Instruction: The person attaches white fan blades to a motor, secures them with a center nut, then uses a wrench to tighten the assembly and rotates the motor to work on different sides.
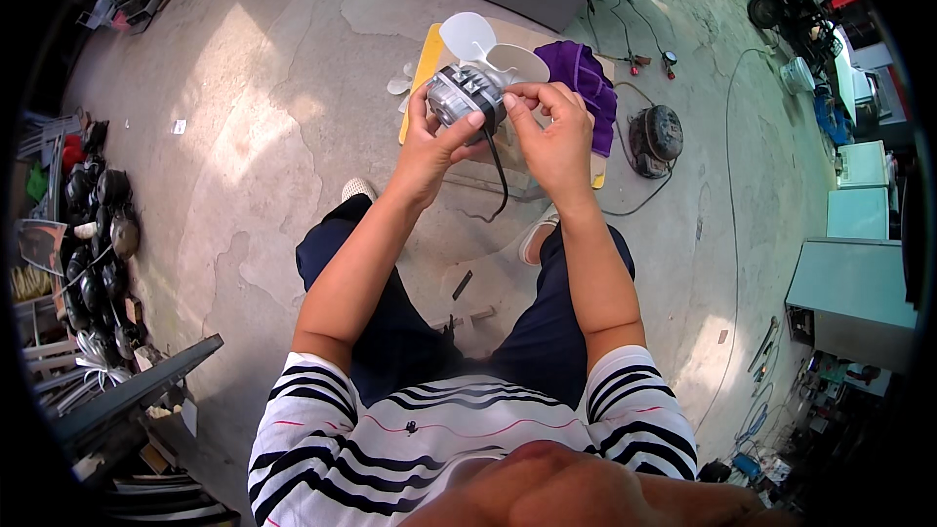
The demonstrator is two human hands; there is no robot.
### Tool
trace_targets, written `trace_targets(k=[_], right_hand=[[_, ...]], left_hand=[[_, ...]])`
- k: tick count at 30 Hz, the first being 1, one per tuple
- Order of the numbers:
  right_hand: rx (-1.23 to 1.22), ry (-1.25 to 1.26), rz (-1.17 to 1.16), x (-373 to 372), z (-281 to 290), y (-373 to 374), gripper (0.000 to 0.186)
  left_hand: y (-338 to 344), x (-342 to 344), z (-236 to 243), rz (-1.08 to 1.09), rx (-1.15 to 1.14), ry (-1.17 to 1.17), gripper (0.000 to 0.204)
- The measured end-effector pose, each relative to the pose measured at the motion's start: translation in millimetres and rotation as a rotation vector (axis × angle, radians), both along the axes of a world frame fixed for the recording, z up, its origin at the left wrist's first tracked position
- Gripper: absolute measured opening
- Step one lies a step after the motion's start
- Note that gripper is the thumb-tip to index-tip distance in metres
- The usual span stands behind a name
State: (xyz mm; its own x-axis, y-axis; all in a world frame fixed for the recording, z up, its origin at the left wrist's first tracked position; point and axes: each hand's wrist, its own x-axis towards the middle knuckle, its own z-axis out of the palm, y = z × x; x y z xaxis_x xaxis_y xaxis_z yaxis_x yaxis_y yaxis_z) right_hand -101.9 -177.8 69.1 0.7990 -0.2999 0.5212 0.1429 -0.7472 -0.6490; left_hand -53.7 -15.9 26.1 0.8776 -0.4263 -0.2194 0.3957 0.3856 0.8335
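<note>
Left hand (426, 158) grips silver motor (457, 98) over yellow-edged board (422, 88); right hand (554, 135) pinches narrowly at motor's side, cannot tell on what. Judged step: fine handwork there; next move needs motor steady.

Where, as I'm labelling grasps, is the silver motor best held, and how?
Probably around the rounded motor housing, from the left, as the left hand holds it: the white fan blades spread from the far side, and the black cord hangs toward the near side.
</note>
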Motion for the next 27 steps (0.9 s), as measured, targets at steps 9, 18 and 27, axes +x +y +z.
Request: trace_targets(k=[9,18,27], right_hand=[[-0.031,0.080,-0.076,-1.9,2.8,1.6,0.021],[0.025,0.059,-0.028,-0.4,-0.3,1.1,0.014],[-0.062,-0.033,-0.044,-0.2,2.4,4.8,0.015]], left_hand=[[-0.7,-5.2,9.2,0.032,0.038,-0.120,0.100],[-0.3,-4.2,5.9,0.027,0.013,-0.082,0.099],[-0.2,-0.9,2.0,0.032,0.007,-0.077,0.099]])
